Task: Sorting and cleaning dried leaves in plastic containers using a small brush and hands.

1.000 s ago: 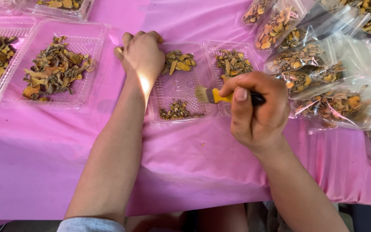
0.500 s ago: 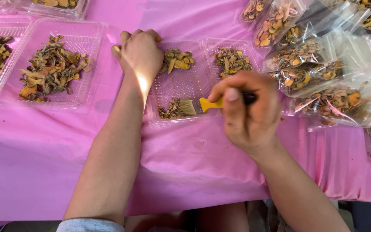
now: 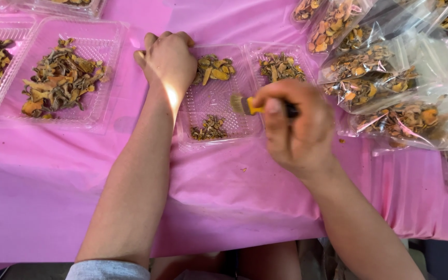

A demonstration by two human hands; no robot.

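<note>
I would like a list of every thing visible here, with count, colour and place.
brush: one, yellow ferrule, pale bristles, over the middle tray
middle tray: one, clear, two small piles of dried pieces
tray behind it: one, clear, brown-yellow pieces
left trays: at least three, clear, filled
bags: several, clear, filled, right side
cloth: one, pink, covers the table
left hand: on the middle tray's left edge
right hand: grips the brush

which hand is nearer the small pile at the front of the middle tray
Right. The right hand holds a brush just above-right of the pile; the left hand rests at the tray's far-left corner.
</note>
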